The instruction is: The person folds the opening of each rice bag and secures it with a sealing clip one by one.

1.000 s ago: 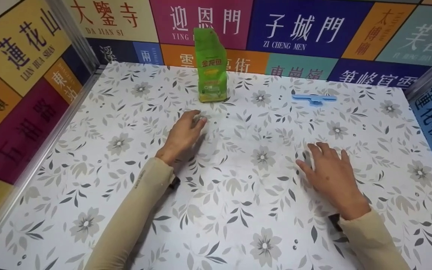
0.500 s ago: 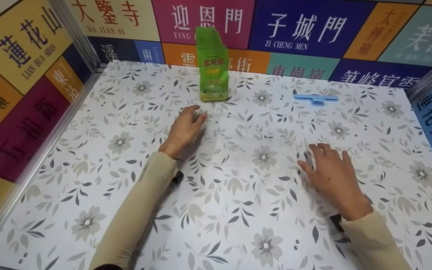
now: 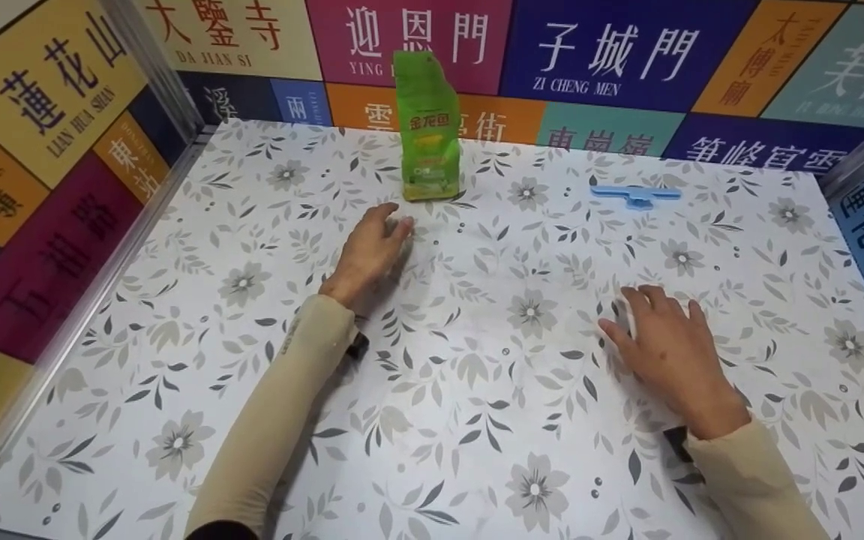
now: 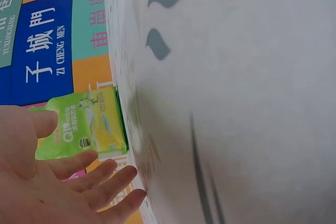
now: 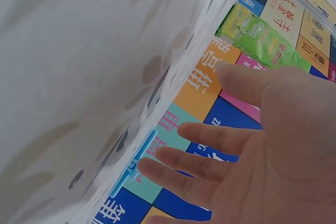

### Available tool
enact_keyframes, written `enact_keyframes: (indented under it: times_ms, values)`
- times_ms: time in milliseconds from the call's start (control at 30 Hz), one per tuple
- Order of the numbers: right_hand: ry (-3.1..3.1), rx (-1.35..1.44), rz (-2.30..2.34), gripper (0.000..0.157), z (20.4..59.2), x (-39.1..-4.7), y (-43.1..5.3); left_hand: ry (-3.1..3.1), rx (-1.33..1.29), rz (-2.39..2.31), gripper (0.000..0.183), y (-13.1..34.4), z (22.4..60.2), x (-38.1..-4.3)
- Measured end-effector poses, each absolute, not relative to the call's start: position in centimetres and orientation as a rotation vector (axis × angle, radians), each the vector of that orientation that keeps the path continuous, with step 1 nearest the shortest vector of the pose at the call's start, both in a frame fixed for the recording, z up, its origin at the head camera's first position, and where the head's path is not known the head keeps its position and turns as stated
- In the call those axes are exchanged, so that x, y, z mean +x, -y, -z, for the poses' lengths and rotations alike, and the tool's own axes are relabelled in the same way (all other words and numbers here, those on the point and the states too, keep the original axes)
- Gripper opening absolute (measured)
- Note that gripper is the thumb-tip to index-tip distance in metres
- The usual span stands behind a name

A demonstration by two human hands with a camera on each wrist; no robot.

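A green bag (image 3: 430, 135) with a slanted, torn-looking top stands upright near the back of the table. My left hand (image 3: 369, 251) is just in front of it, fingers loosely extended toward the bag and holding nothing. In the left wrist view the bag (image 4: 86, 121) shows behind the thumb and fingers. Farther right, a light blue bag clip (image 3: 636, 196) lies on the tabletop. My right hand (image 3: 664, 349) hovers low in front of the clip with relaxed, spread fingers and nothing in them. From the right wrist, the clip (image 5: 134, 163) appears beyond the fingertips.
A white cloth with grey leaves and flowers covers the table (image 3: 432, 390). Panels with large Chinese lettering (image 3: 604, 52) stand behind it and at both sides. A clear strip (image 3: 94, 292) runs along the left edge.
My left hand has edged slightly forward, closer to the bag. The right hand has stayed nearly in place, and the bag and clip stand as before.
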State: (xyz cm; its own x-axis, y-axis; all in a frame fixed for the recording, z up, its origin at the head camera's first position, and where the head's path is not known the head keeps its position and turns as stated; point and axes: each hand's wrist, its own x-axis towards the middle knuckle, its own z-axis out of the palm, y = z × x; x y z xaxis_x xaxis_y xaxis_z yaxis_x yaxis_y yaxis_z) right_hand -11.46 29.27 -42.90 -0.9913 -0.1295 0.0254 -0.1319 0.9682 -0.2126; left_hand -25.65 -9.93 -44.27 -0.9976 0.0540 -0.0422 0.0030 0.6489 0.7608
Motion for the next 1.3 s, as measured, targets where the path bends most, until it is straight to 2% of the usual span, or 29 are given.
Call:
enact_keyframes:
  times_ms: [400, 1300]
  values:
    - [3.062, 0.243, -0.267, 0.062, 43.3, -11.2, -29.3, -2.761, -0.012, -1.289, 0.061, 9.6, 44.2, -26.4]
    - [3.109, 0.221, -0.339, 0.063, 43.1, -11.2, -29.6, -2.793, -0.001, -1.214, 0.062, 9.4, 44.0, -29.8]
